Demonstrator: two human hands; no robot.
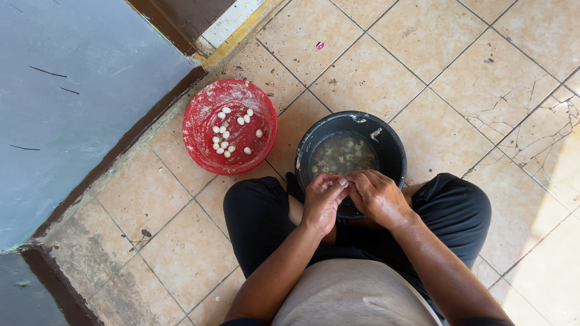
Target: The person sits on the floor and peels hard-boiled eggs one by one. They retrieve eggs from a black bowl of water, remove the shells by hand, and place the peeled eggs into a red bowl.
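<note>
Both hands (pixel 350 196) meet over black bucket (pixel 386 142) rim, red basin (pixel 202 130) apart.

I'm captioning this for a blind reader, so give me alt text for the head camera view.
Seen from above, a seated person's left hand and right hand meet over a black bucket of cloudy water, pinching a small pale item between the fingertips. To the left on the tan tiled floor sits a red basin holding small white eggs.

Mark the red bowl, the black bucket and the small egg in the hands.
red bowl (pixel 202 124), head view, bare inner wall.
black bucket (pixel 393 148), head view, right rim.
small egg (pixel 343 182), head view, visible tip.
</note>
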